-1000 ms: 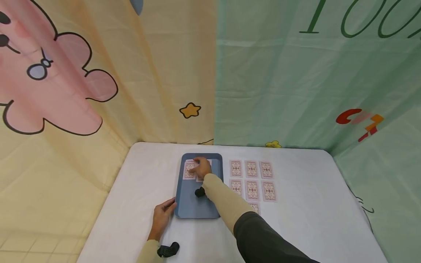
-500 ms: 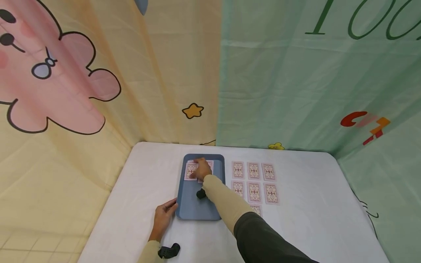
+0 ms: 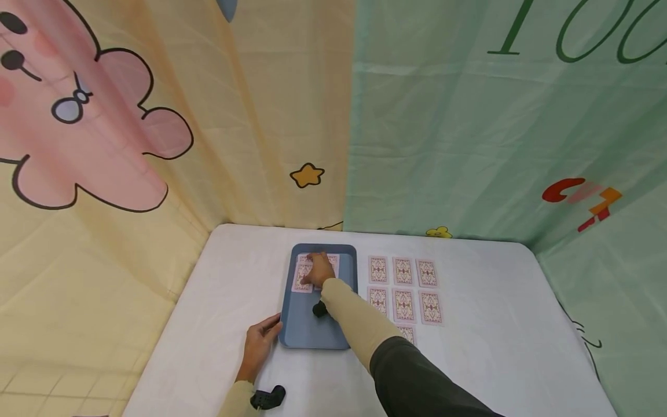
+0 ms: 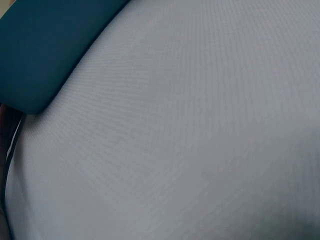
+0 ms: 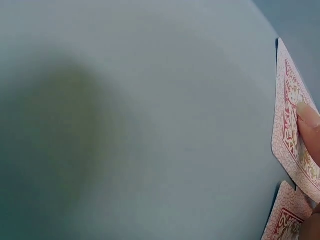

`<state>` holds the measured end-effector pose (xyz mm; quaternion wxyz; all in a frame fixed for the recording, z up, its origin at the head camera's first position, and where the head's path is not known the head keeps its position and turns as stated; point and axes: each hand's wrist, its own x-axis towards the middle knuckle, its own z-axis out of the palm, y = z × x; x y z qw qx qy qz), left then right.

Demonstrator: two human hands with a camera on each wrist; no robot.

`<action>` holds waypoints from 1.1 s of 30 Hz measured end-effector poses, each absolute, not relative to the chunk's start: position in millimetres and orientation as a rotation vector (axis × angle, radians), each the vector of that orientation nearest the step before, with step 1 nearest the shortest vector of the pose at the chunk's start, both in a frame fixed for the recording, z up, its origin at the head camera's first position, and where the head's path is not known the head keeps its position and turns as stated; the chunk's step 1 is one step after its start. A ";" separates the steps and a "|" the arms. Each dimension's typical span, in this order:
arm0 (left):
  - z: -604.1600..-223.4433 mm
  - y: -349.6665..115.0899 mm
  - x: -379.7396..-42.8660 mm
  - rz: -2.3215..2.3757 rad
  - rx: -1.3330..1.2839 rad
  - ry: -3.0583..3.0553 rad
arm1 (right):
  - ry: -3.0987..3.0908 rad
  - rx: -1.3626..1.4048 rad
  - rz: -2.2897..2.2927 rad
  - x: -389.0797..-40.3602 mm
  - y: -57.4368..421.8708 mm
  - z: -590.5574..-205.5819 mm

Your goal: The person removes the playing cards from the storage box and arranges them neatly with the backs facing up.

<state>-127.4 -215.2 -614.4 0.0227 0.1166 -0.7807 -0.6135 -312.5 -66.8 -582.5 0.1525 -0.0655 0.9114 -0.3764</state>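
A blue-grey tray [image 3: 297, 333] lies on the white table with several playing cards in its far part, patterned backs up. My right hand [image 3: 321, 269] is over these cards, and its thumb presses on the back of the left card [image 3: 301, 284]. That card overlaps another card just beyond it. In the right wrist view the thumb [image 5: 311, 131] rests on a playing card [image 5: 291, 95], with a second card [image 5: 286, 220] near the other finger. My left hand [image 3: 259, 343] holds the tray's left edge near its front corner; the left wrist view shows the tray [image 4: 35, 80] close up.
To the right of the tray, several face-down cards [image 3: 403, 271] lie in rows on the white table [image 3: 484, 324]. The right forearm [image 3: 359, 313] crosses the tray's right edge and covers part of the nearest cards. Printed curtains [image 3: 260, 116] rise behind and beside the table.
The left card in the tray has slid towards me under my right thumb, so a card beyond it now shows. My left hand stays at the tray. The head view has shifted slightly.
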 end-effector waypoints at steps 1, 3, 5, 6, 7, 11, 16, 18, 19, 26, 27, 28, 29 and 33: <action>-614.3 -214.9 -127.6 -1.901 0.361 -2.418 | 2.620 -0.191 -1.076 -312.0 -66.5 -582.1; -614.5 -214.3 -128.1 -1.898 0.359 -2.423 | 2.629 -0.205 -1.077 -310.9 -65.9 -581.0; -614.5 -213.7 -128.4 -1.893 0.357 -2.427 | 2.640 -0.217 -1.083 -309.7 -65.2 -579.6; -614.5 -213.3 -128.6 -1.889 0.355 -2.430 | 2.645 -0.222 -1.085 -309.0 -65.0 -578.9; -614.5 -212.9 -128.6 -1.888 0.356 -2.429 | 2.646 -0.222 -1.097 -308.3 -64.7 -578.0; -613.6 -212.0 -128.0 -1.884 0.364 -2.433 | 2.636 -0.214 -1.155 -305.4 -63.2 -576.7; -612.2 -211.5 -127.2 -1.873 0.364 -2.445 | 2.605 -0.214 -1.252 -303.1 -61.5 -577.3; -611.9 -211.2 -127.0 -1.877 0.366 -2.444 | 2.596 -0.215 -1.284 -302.1 -60.6 -577.8; -611.8 -211.0 -126.9 -1.872 0.364 -2.446 | 2.589 -0.214 -1.308 -301.6 -60.0 -577.9; -612.0 -209.6 -126.5 -1.851 0.357 -2.444 | 2.522 -0.192 -1.463 -297.0 -58.5 -579.8; -612.0 -209.5 -126.7 -1.845 0.359 -2.449 | 2.516 -0.182 -1.478 -296.4 -58.7 -580.3; -611.9 -209.6 -126.9 -1.842 0.363 -2.452 | 2.511 -0.167 -1.488 -295.5 -59.0 -580.9; -611.7 -209.9 -127.0 -1.841 0.368 -2.456 | 2.510 -0.162 -1.500 -294.7 -59.3 -581.3; -611.1 -211.8 -127.3 -1.830 0.394 -2.476 | 2.473 -0.147 -1.549 -291.0 -60.9 -582.1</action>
